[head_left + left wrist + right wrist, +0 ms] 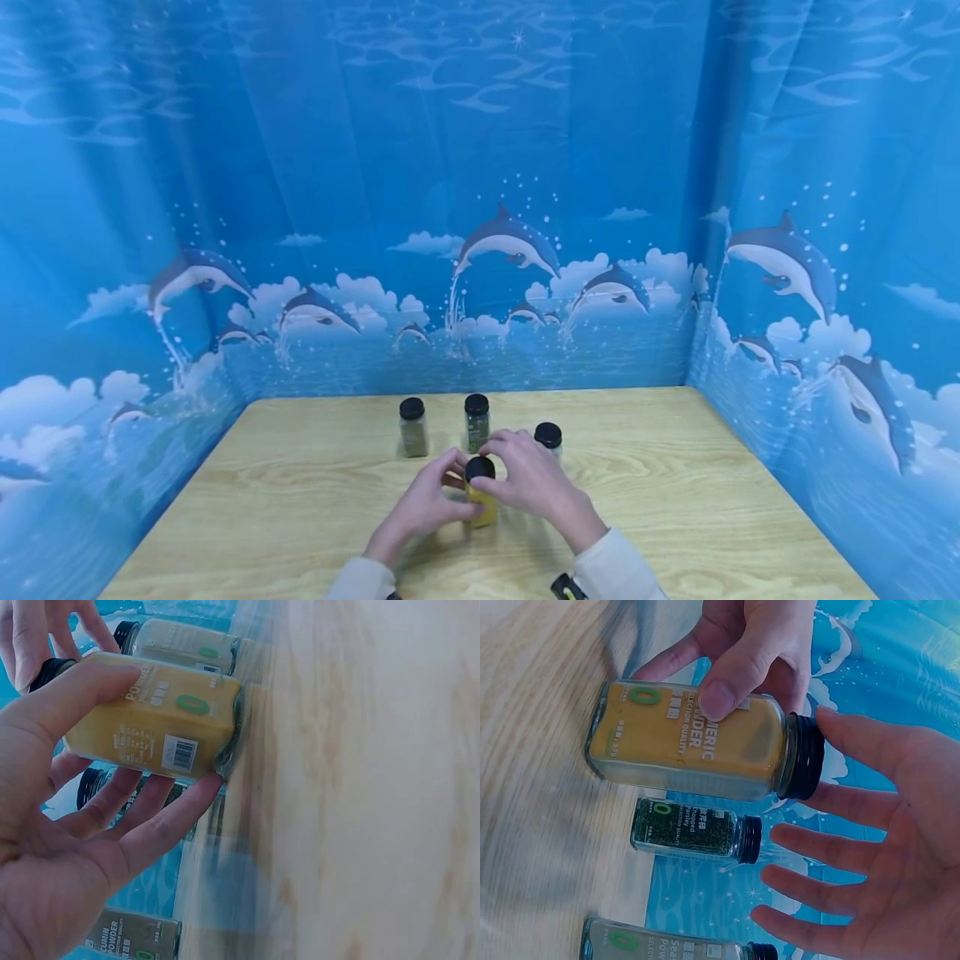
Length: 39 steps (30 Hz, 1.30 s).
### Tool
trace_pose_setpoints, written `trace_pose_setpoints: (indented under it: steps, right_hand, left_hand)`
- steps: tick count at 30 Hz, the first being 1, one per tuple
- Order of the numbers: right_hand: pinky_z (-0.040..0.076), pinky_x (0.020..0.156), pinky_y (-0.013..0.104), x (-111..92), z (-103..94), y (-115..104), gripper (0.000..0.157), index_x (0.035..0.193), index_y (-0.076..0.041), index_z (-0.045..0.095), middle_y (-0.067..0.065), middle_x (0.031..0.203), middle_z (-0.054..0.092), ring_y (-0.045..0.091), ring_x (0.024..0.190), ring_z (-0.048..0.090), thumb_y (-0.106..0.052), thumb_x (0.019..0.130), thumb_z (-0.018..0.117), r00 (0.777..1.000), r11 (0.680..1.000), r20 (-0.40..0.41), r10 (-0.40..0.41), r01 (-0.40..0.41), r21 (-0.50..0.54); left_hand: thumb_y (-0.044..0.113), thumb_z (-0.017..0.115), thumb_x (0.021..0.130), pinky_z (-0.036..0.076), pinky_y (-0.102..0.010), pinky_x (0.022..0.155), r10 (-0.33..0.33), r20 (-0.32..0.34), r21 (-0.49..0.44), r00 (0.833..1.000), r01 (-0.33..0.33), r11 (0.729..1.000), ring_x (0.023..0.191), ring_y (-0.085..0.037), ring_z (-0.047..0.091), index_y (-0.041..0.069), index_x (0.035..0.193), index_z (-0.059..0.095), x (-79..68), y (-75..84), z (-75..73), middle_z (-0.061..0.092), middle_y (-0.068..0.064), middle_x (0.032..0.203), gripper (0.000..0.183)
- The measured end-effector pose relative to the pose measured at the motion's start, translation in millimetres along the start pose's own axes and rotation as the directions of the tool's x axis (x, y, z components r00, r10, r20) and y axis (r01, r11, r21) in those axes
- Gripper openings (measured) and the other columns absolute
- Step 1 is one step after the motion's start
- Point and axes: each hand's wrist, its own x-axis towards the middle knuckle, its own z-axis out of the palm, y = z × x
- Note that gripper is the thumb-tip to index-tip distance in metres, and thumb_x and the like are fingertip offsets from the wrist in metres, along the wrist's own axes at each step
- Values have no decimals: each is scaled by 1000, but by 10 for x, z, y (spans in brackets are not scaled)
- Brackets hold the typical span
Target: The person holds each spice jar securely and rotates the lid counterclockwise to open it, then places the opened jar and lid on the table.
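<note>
Upright in front of me is a glass jar of yellow turmeric powder (487, 510) with a black lid (807, 757). My left hand (433, 500) grips its body, with the thumb (105, 681) across the label side and the fingers on the opposite side. My right hand (528, 475) is at the top of the jar. Its thumb and index finger pinch the lid from opposite sides, while the other fingers (817, 889) stretch out spread beyond it.
Behind the hands stand a cumin powder jar (413, 432) at left, a chopped parsley jar (477, 421) in the middle and another black-lidded jar (548, 435) at right, partly hidden by my right hand. The wood-grain table (315, 500) ends at a blue dolphin curtain (360, 208).
</note>
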Motion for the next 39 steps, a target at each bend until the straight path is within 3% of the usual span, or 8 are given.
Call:
trace_pose_setpoints:
  steps: [6, 11, 18, 29, 39]
  right_hand:
    - [50, 91, 54, -7, 1, -9, 47, 112, -17, 68, 9, 129, 60, 31, 116, 56, -51, 80, 69, 1000, 1000, -19, 15, -15, -12]
    - [50, 89, 54, 0, 21, -26, 46, 106, -18, 71, 9, 130, 60, 32, 117, 54, -54, 76, 71, 999, 999, -40, 25, -26, -36]
    - [38, 99, 69, 18, 51, -37, 44, 100, -17, 73, 11, 138, 53, 43, 135, 35, -52, 74, 74, 998, 999, -69, 10, -13, -52]
    - [24, 103, 76, -7, 49, -47, 41, 104, -14, 71, 11, 147, 44, 43, 144, 17, -44, 76, 74, 997, 997, -55, -44, 41, -57]
    - [9, 99, 82, -19, 0, -28, 42, 120, -22, 65, 8, 156, 29, 47, 145, 4, -32, 80, 73, 996, 996, 63, -66, 69, -50]
  left_hand:
    - [17, 84, 67, 55, -43, 87, -3, -26, -26, 1000, 3, 1000, 95, -18, 62, 14, 97, 54, -8, 20, 29, 62, -3, 104, 43]
    - [17, 85, 66, 55, -41, 85, -25, -27, -26, 999, 24, 999, 94, -19, 63, 14, 93, 53, -11, 19, 27, 62, -3, 104, 42]
    - [15, 84, 66, 55, -40, 87, -36, -15, -48, 999, 35, 998, 96, -21, 64, 12, 92, 54, -13, 11, 20, 62, -5, 103, 40]
    - [15, 83, 68, 55, -41, 87, -26, 18, -71, 1000, 27, 997, 99, -24, 63, 11, 93, 54, -5, 6, 17, 60, -6, 104, 39]
    - [24, 83, 70, 54, -37, 91, -49, 58, -36, 997, 51, 998, 101, -18, 62, 21, 101, 56, -18, 8, -3, 60, 0, 107, 41]
